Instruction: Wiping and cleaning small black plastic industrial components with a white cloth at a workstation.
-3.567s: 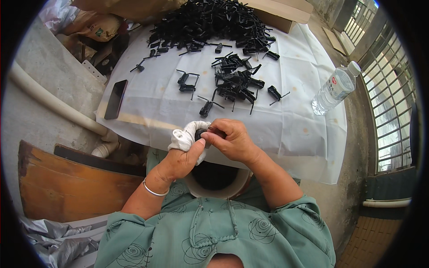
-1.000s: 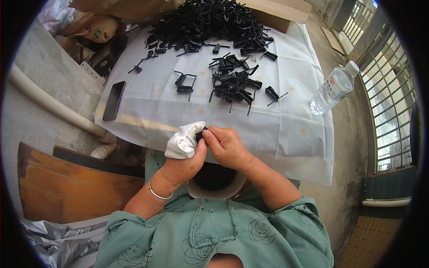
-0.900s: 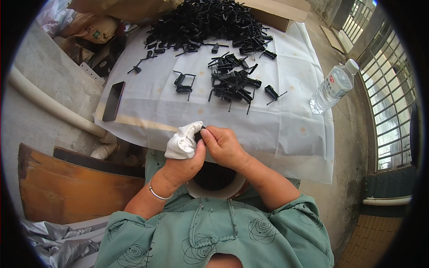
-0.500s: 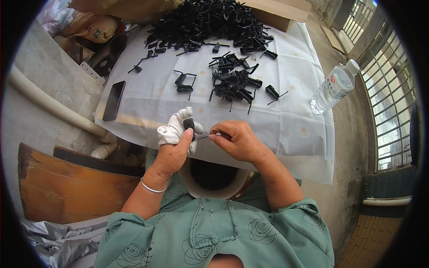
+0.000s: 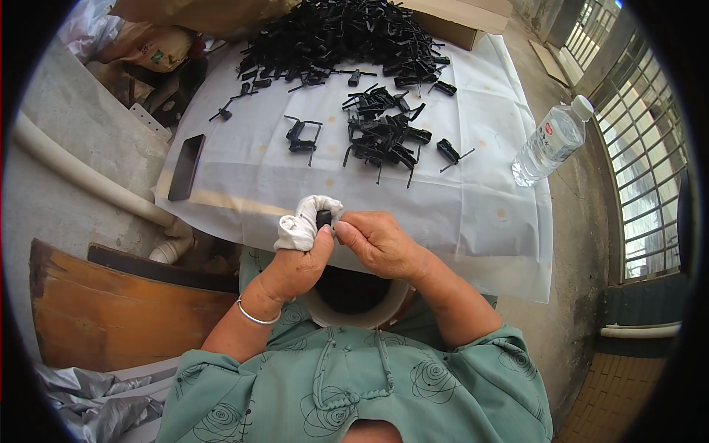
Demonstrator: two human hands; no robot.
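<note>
In my left hand point(image 5: 304, 240), partly covered by a white glove with the thumb bare, I grip a small black plastic part point(image 5: 323, 218). My bare right hand point(image 5: 378, 241) is closed in a pinch right against that part. Whatever its fingertips hold is hidden. Beyond my hands, several similar black parts with thin arms form a small cluster point(image 5: 384, 133) on the table. A joined group of them point(image 5: 301, 136) lies to its left, and a single part point(image 5: 448, 152) to its right. Below my hands, a pale bucket point(image 5: 317, 305) with a dark inside stands between my knees.
A large heap of black parts point(image 5: 340, 40) covers the far end of the sheeted table point(image 5: 473, 221), beside a cardboard box point(image 5: 450, 29). A phone point(image 5: 186, 167) lies at the left edge. On the right stands a clear water bottle point(image 5: 550, 144). A wooden board point(image 5: 125, 310) leans at left.
My hands have come together: the right moved left to the black part, while the left shifted slightly right and its gloved fingers curled further over. The thin piece between them is now out of sight.
</note>
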